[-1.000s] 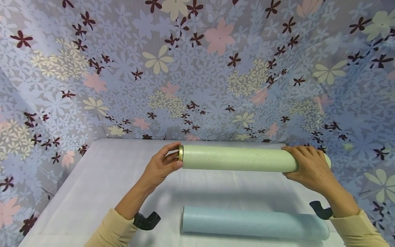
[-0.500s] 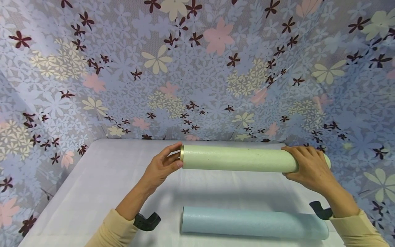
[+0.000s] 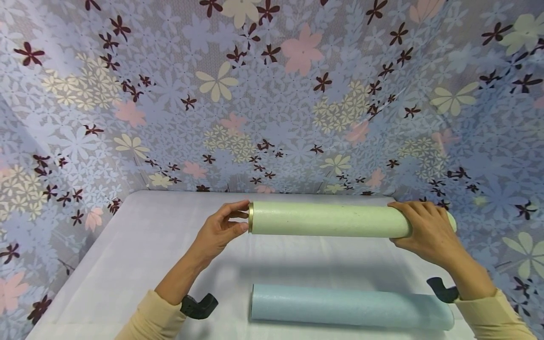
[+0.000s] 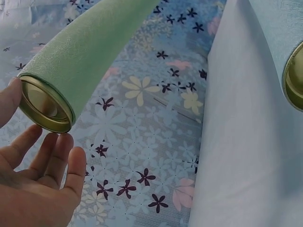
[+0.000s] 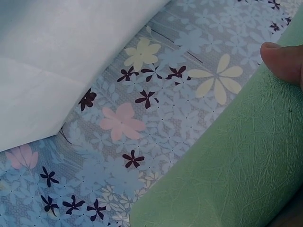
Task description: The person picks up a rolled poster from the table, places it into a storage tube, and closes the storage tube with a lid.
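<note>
A pale green tube (image 3: 327,219) hangs level above the white table (image 3: 140,245). My right hand (image 3: 418,225) grips its right end, fingers wrapped over the top. In the right wrist view one fingertip (image 5: 284,61) presses on the green tube (image 5: 227,165). My left hand (image 3: 240,216) is at the tube's gold-rimmed left end (image 3: 250,217), thumb above and fingers below. The left wrist view shows the fingers (image 4: 54,158) loosely spread just under the gold rim (image 4: 45,105), not clamped on it. A pale blue tube (image 3: 348,307) lies on the table near me.
A floral curtain (image 3: 272,94) closes off the back and both sides of the table. The blue tube's gold end (image 4: 294,80) shows at the right of the left wrist view. Black camera mounts (image 3: 199,304) sit on both wrists.
My left hand has eased a little leftward off the gold end and its fingers have loosened. The green tube and my right hand have hardly moved.
</note>
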Motion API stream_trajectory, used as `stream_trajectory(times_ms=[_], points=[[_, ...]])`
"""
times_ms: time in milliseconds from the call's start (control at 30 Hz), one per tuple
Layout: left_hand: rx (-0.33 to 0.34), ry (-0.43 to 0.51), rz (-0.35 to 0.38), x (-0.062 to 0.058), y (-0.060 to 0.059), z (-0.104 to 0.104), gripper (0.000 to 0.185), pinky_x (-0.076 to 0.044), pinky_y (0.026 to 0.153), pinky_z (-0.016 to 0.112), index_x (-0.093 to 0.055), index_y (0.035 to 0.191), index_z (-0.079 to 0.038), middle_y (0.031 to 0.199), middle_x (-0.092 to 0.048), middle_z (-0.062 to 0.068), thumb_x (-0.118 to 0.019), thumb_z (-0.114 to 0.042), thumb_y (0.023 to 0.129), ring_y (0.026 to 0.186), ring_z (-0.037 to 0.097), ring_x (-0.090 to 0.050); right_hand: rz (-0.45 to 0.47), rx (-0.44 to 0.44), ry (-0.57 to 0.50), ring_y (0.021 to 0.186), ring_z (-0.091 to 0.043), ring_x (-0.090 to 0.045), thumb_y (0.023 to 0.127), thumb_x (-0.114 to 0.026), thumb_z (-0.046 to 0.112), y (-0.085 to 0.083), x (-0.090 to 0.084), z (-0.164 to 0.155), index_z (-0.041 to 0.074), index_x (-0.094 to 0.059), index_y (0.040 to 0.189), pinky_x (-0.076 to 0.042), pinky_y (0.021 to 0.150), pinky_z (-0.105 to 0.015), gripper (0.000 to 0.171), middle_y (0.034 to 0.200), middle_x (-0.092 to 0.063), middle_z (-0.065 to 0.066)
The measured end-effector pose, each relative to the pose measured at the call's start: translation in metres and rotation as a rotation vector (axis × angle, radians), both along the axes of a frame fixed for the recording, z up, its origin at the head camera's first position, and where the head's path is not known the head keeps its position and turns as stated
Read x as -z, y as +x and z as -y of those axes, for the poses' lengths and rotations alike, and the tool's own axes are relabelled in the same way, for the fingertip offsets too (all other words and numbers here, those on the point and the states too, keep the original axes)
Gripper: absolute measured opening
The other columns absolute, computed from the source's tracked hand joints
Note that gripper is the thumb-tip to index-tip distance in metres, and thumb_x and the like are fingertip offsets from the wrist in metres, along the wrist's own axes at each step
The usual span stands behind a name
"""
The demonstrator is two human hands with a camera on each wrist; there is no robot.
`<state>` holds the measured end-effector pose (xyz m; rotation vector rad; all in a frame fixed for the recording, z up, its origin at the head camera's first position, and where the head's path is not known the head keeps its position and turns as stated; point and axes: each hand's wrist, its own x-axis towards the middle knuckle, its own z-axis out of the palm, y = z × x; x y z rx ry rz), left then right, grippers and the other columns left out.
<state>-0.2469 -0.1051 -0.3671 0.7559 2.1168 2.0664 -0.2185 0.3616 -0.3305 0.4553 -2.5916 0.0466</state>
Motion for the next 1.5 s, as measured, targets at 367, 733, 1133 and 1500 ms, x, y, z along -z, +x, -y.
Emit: stream_trajectory(times_ms=[367,733,1133,1500], points=[[-0.012,-0.014,-0.021,-0.0004,0.0011,0.0011,0.051,-0.052,0.086,0.024,-0.047,0.137,-0.016,0.132,-0.048,0.013,-0.065,-0.018,0.089,0.115,0.021,-0.052,-0.008,-0.021,0.002,0.101,-0.042,-0.044,0.054,-0.086,0.022,-0.0007,0.0009,0.0006,0.015,-0.051,0.13,-0.029,0.081,-0.058,0.084,0.113,-0.057,-0.018],[-0.04,-0.05,-0.076,-0.0002,0.0005,0.0004,0.05,-0.047,0.096,0.027,-0.049,0.136,-0.016,0.13,-0.051,0.008,-0.065,-0.019,0.089,0.121,0.029,-0.049,-0.018,-0.031,0.02,0.101,-0.043,-0.044,0.053,-0.085,0.022,-0.0006,0.0009,0.0014,0.015,-0.05,0.131,-0.029,0.081,-0.058,0.086,0.114,-0.057,-0.018],[-0.058,-0.093,-0.119,0.0042,-0.0026,-0.0042,0.049,-0.045,0.098,0.028,-0.05,0.136,-0.017,0.129,-0.053,0.006,-0.065,-0.018,0.089,0.12,0.027,-0.051,-0.021,-0.041,0.039,0.1,-0.043,-0.044,0.054,-0.085,0.022,-0.0021,0.0032,0.0,0.015,-0.049,0.131,-0.029,0.083,-0.06,0.085,0.113,-0.057,-0.018],[-0.05,-0.136,-0.168,0.001,-0.0029,-0.0067,0.051,-0.045,0.098,0.027,-0.047,0.138,-0.015,0.129,-0.053,0.007,-0.064,-0.018,0.09,0.121,0.027,-0.051,-0.023,-0.041,0.038,0.101,-0.043,-0.044,0.053,-0.085,0.021,-0.002,0.0044,-0.0025,0.015,-0.05,0.13,-0.029,0.084,-0.061,0.085,0.114,-0.057,-0.018]])
